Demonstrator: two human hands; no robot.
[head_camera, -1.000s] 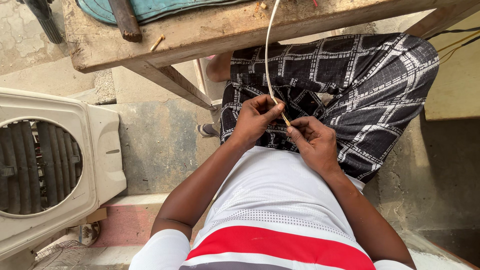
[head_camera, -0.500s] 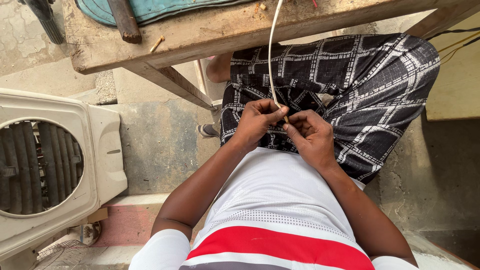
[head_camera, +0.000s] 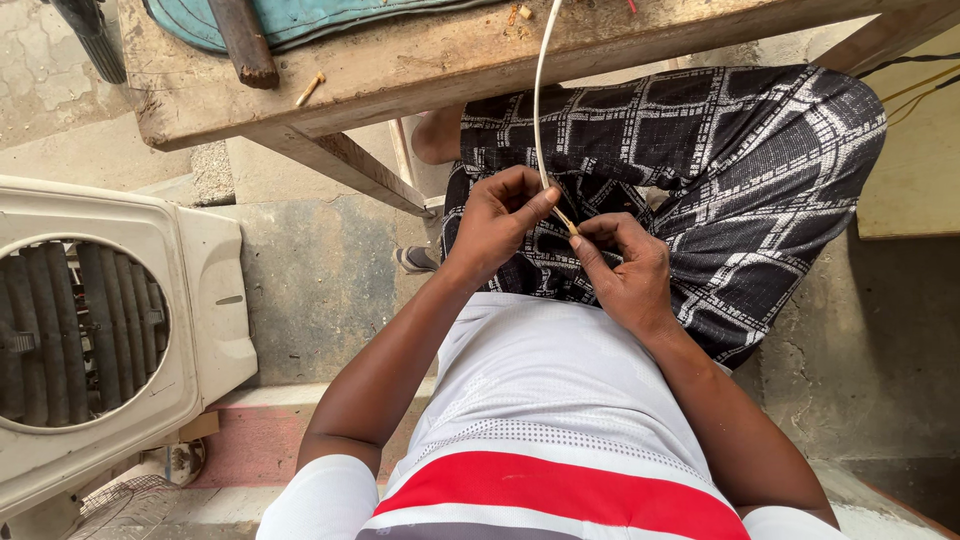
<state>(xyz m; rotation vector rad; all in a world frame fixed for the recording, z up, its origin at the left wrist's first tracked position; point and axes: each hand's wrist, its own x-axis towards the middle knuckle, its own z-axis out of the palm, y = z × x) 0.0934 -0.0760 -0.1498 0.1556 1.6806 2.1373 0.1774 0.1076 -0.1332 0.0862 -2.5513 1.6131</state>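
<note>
Left hand (head_camera: 497, 222) and right hand (head_camera: 622, 268), each grip pinching pale cable (head_camera: 540, 110) end; cream fan housing (head_camera: 110, 330) left.

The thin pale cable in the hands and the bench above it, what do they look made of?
Thin pale cable: likely plastic-sheathed wire, smooth, slightly glossy, bends in a curve; a yellowish end shows at the fingers. Worn bench top: bare wood, matte, visibly grained, scuffed.

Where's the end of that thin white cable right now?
In the head view, the thin white cable hangs from the wooden workbench at upper centre; its end is pinched between the left hand and right hand, above the lap.
</note>
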